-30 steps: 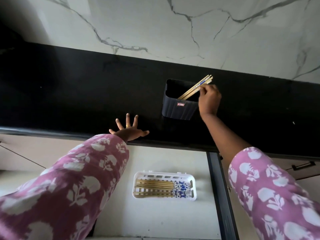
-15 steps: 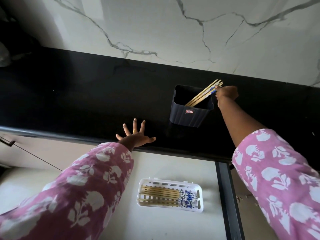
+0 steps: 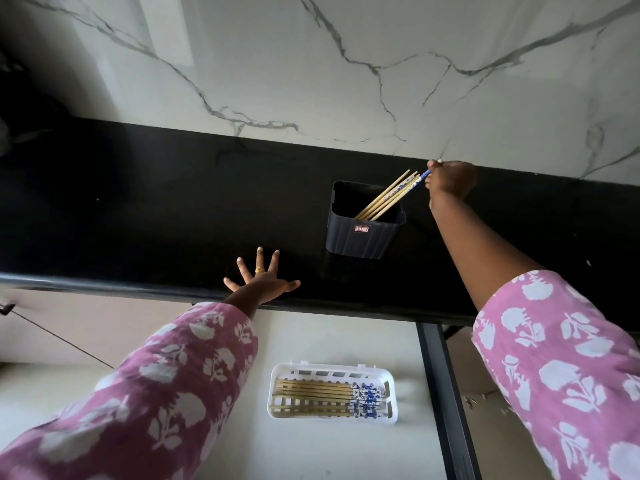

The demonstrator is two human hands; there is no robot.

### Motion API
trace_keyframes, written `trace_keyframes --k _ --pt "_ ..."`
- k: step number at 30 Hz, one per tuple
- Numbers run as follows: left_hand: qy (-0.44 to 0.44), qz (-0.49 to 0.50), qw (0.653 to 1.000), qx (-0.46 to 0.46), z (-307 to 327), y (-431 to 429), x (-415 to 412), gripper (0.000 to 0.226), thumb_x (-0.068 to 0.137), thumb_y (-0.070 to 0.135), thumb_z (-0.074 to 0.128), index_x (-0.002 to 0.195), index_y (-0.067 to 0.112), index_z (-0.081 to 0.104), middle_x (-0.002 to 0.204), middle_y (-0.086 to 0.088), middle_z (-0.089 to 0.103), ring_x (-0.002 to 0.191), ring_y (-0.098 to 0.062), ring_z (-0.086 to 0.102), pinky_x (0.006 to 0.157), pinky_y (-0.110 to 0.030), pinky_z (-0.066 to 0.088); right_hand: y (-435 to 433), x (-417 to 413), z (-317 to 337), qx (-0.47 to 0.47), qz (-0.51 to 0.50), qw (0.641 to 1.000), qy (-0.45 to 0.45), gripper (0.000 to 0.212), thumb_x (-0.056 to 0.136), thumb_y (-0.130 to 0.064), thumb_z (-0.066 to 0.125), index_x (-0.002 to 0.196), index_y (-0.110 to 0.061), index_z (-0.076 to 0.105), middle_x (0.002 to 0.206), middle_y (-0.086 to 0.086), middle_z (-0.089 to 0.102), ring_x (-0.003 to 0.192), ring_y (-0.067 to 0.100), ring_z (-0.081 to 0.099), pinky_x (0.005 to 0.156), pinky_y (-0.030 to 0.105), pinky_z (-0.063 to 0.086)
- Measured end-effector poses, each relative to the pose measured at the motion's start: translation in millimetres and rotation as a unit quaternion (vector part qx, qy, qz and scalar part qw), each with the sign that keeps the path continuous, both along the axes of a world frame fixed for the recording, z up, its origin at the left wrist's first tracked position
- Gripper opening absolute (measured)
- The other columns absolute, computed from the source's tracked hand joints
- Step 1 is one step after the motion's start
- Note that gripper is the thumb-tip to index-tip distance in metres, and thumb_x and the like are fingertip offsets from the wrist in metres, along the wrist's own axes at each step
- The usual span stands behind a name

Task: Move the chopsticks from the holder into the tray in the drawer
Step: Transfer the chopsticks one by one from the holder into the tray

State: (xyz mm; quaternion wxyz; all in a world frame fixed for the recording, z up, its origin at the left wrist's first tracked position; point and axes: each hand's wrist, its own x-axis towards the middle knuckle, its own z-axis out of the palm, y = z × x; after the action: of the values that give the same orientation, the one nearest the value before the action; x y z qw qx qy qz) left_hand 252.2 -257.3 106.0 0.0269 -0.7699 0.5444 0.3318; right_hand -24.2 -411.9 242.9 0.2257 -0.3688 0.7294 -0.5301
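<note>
The black countertop [image 3: 156, 209] is carrying the dark holder [image 3: 360, 239]. Below the holder, the open drawer's [image 3: 329, 336] white tray [image 3: 332, 368] is holding several chopsticks [image 3: 311, 396]. Left of the holder, the left hand [image 3: 263, 282] is resting flat, fingers spread. The right hand [image 3: 450, 180] is pinching a chopstick [image 3: 412, 183] leaning in the holder.

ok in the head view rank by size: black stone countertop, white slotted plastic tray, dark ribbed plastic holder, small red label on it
1. black stone countertop
2. white slotted plastic tray and dark ribbed plastic holder: near alike, at different depths, so unranked
3. small red label
</note>
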Motion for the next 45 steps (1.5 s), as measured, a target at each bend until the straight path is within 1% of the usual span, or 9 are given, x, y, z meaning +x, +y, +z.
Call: trace_keyframes --k 4,9,12,22,29,34,37,41,45 --pt "0.029 0.048 0.998 -0.031 7 -2 3 0.074 0.089 0.057 0.048 0.150 0.038 0.009 0.159 0.011 -0.012 0.145 -0.030 -0.017 0.110 -0.064 -0.001 52 6 54 -0.022 -0.002 0.998 0.054 0.025 0.093 -0.018 0.050 0.087 0.000 0.066 0.076 0.003 0.057 0.086 0.019 0.056 0.052 0.003 0.037" --pt "0.154 0.122 0.970 -0.144 49 -16 -15 0.052 0.093 0.039 0.051 0.141 0.019 0.042 0.146 -0.006 0.041 0.136 -0.029 0.036 0.113 -0.049 0.023 74 3 69 -0.144 -0.044 0.987 -0.053 0.020 0.087 -0.018 0.062 0.085 0.000 0.071 0.073 0.008 0.066 0.067 0.017 0.063 0.074 0.037 0.059" --pt "0.246 0.144 0.933 -0.221 86 -22 -35 0.038 0.095 0.029 0.052 0.128 0.012 0.058 0.127 -0.012 0.060 0.118 -0.029 0.054 0.097 -0.032 0.041 92 6 68 -0.187 -0.055 0.969 -0.152 0.016 0.087 -0.012 0.062 0.085 0.002 0.070 0.066 0.008 0.064 0.055 0.010 0.060 0.063 0.026 0.057" --pt "0.600 0.174 0.725 -0.291 138 -30 -76 0.021 0.099 0.027 0.046 0.112 0.013 0.057 0.102 -0.001 0.062 0.102 -0.016 0.056 0.089 -0.029 0.043 149 30 19 -0.077 -0.116 0.826 -0.546 0.029 0.088 -0.016 0.065 0.065 -0.005 0.051 0.065 0.005 0.056 0.052 0.008 0.055 0.046 0.017 0.052" --pt "0.658 0.161 0.657 -0.332 160 -19 -81 0.015 0.101 0.010 0.041 0.101 0.013 0.055 0.095 -0.003 0.065 0.090 -0.012 0.064 0.089 -0.031 0.050 171 40 -18 0.010 -0.059 0.742 -0.668 0.026 0.089 -0.015 0.063 0.114 -0.007 0.062 0.083 0.007 0.060 0.090 0.016 0.067 0.076 0.025 0.059" --pt "0.598 0.140 0.700 -0.365 167 -12 -76 0.026 0.100 0.004 0.038 0.084 0.016 0.055 0.090 -0.004 0.066 0.085 -0.012 0.066 0.071 -0.020 0.054 180 50 -33 0.141 0.038 0.881 -0.449 0.024 0.094 -0.016 0.056 0.095 0.007 0.062 0.068 0.010 0.055 0.057 0.015 0.051 0.068 0.028 0.051" --pt "0.568 0.115 0.726 -0.371 164 -9 -72 0.029 0.099 0.001 0.037 0.082 0.015 0.054 0.087 -0.006 0.066 0.084 -0.015 0.066 0.079 -0.029 0.054 179 55 -42 0.097 0.084 0.989 -0.073 0.033 0.085 -0.024 0.067 0.080 0.009 0.068 0.066 0.017 0.066 0.056 0.021 0.057 0.053 0.026 0.047" --pt "0.558 0.095 0.746 -0.351 156 -5 -70 0.030 0.097 -0.004 0.035 0.081 0.013 0.053 0.087 -0.007 0.066 0.083 -0.017 0.066 0.087 -0.036 0.052 181 65 -36 -0.048 0.219 0.955 0.196 0.024 0.081 -0.016 0.071 0.082 0.008 0.071 0.074 0.014 0.071 0.067 0.026 0.065 0.052 0.013 0.037" --pt "0.559 0.084 0.752 -0.339 147 0 -69 0.026 0.098 -0.001 0.036 0.085 0.012 0.055 0.088 -0.008 0.067 0.081 -0.015 0.067 0.082 -0.032 0.055 176 79 -39 -0.062 0.303 0.910 0.275 0.023 0.078 -0.012 0.073 0.095 0.005 0.072 0.090 0.019 0.074 0.085 0.030 0.070 0.078 0.037 0.055"
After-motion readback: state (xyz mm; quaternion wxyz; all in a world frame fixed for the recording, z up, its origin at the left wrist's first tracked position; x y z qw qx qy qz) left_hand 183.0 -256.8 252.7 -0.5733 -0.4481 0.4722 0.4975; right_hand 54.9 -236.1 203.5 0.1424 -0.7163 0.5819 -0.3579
